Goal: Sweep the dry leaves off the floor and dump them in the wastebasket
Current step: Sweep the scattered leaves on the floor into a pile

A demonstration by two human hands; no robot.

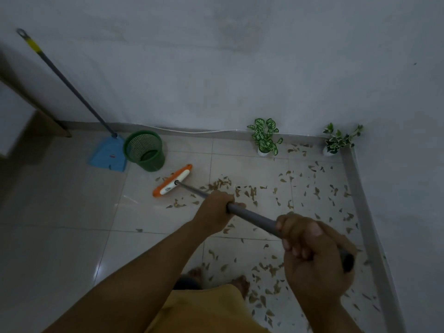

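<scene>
Both my hands grip the grey broom handle [254, 216]. My left hand [215, 207] holds it lower down, my right hand [310, 248] near its top end. The orange and white broom head [173, 180] rests on the tiled floor, just right of the green mesh wastebasket [144, 150]. Dry brown leaves [317, 192] lie scattered over the tiles from the broom head to the right wall, with a thicker cluster [219, 184] beside the head and more by my feet. A blue dustpan [109, 153] with a long grey handle leans against the wall left of the wastebasket.
Two small potted plants [264, 138] [336, 140] stand along the back wall near the right corner. A grey skirting [365, 207] runs along the right wall. A wooden door frame [45, 116] is at the left. My bare feet [237, 282] are below.
</scene>
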